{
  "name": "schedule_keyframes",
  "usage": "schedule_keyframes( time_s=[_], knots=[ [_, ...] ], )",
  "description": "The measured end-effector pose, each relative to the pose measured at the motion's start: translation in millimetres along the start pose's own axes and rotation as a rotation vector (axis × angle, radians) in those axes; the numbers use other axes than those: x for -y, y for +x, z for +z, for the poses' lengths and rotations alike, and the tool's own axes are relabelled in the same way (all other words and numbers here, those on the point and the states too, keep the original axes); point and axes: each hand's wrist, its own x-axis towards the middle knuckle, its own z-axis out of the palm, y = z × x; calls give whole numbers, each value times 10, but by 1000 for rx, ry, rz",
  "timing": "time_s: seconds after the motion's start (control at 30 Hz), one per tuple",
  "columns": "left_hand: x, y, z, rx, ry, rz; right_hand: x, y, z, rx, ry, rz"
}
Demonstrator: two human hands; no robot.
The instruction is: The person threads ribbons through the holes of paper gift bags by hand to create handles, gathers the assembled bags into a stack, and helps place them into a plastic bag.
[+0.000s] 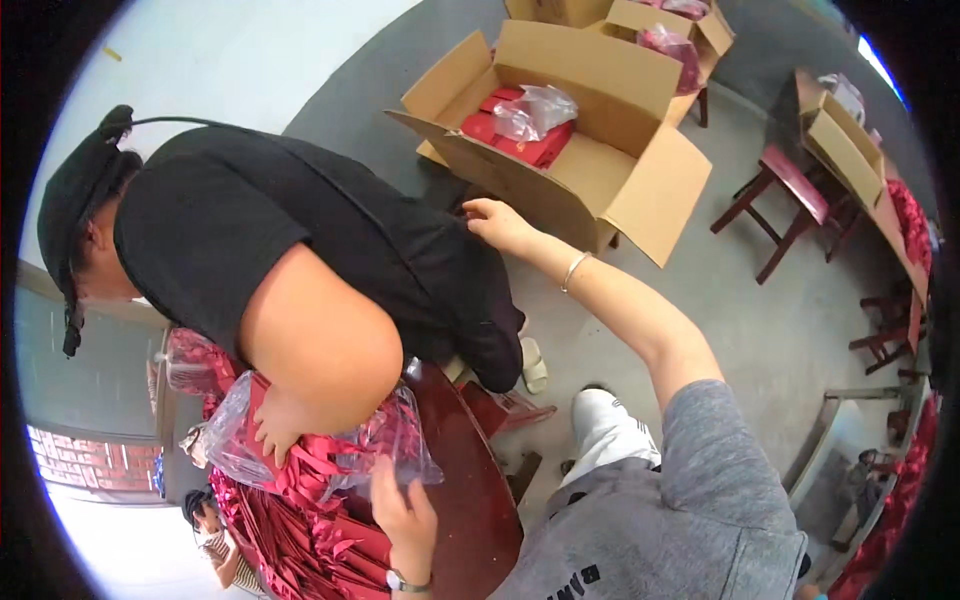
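Observation:
My left hand (403,510), with a watch on its wrist, has its fingers apart at the edge of a clear plastic bag (405,440) holding red ribboned pieces. Whether the fingertips touch the bag cannot be made out. Under and beside it lies a heap of dark red paper bags (300,545) with ribbons. My right arm reaches across to a co-worker in black (330,200). At the end of it, my right hand (495,225) has loosely stretched fingers at the co-worker's lower back, holding nothing visible. The co-worker's hand (275,425) presses on the clear bag.
An open cardboard carton (560,190) with red packs stands beyond my right hand. A dark red table (465,490) lies at my left. Wooden stools (790,195) and more cartons (845,135) line the right side. Another person (220,545) is at lower left.

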Motion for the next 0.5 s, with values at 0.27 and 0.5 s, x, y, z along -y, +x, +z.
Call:
schedule_keyframes(
  time_s=[0.27, 0.5],
  knots=[
    [-448, 437, 669, 2, 9, -157, 668, 1184, 150, 285, 122, -223],
    [-940, 1513, 1247, 45, -100, -298, 579, 1714, 734, 683, 313, -430]
  ],
)
